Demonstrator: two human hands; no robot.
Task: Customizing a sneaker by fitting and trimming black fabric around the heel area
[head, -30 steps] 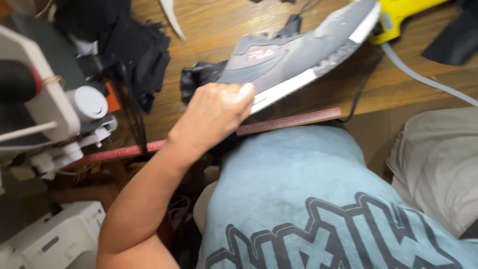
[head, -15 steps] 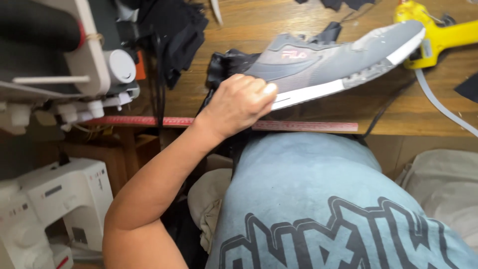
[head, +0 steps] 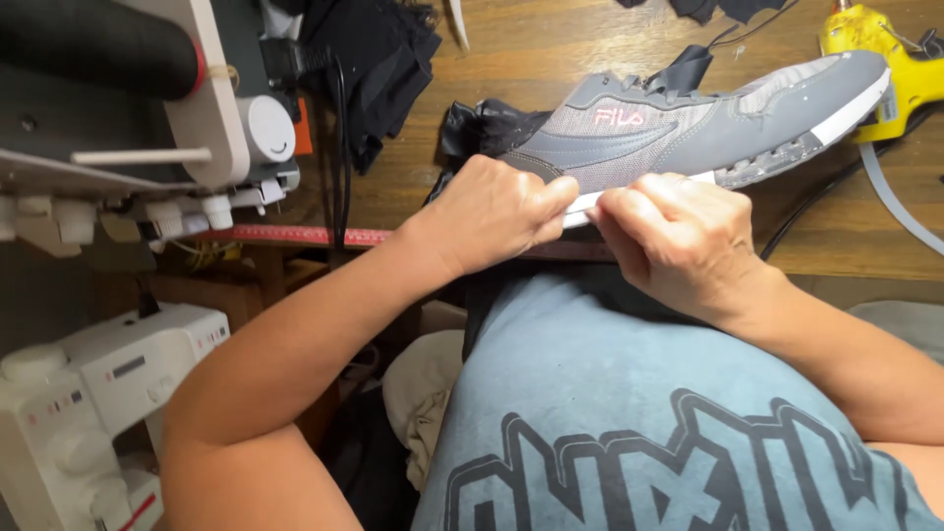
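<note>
A grey sports shoe (head: 688, 128) with a white sole lies on its side on the wooden table (head: 551, 59), toe pointing to the upper right. My left hand (head: 492, 211) grips the heel end, thumb and fingers pinching the white sole edge. My right hand (head: 678, 241) is closed on the sole edge just beside it, near the table's front edge. Both hands nearly touch each other. The heel of the shoe is hidden behind my fingers.
A yellow glue gun (head: 875, 39) lies at the upper right with a cable trailing down. Black cloth (head: 383, 49) lies on the table at upper left. A sewing machine (head: 147, 108) stands left, another white machine (head: 88, 393) sits lower left. A red ruler (head: 295, 234) runs along the table edge.
My right hand has come into view and taken hold of the sole edge beside my left hand. The shoe has settled flatter toward the table's front edge.
</note>
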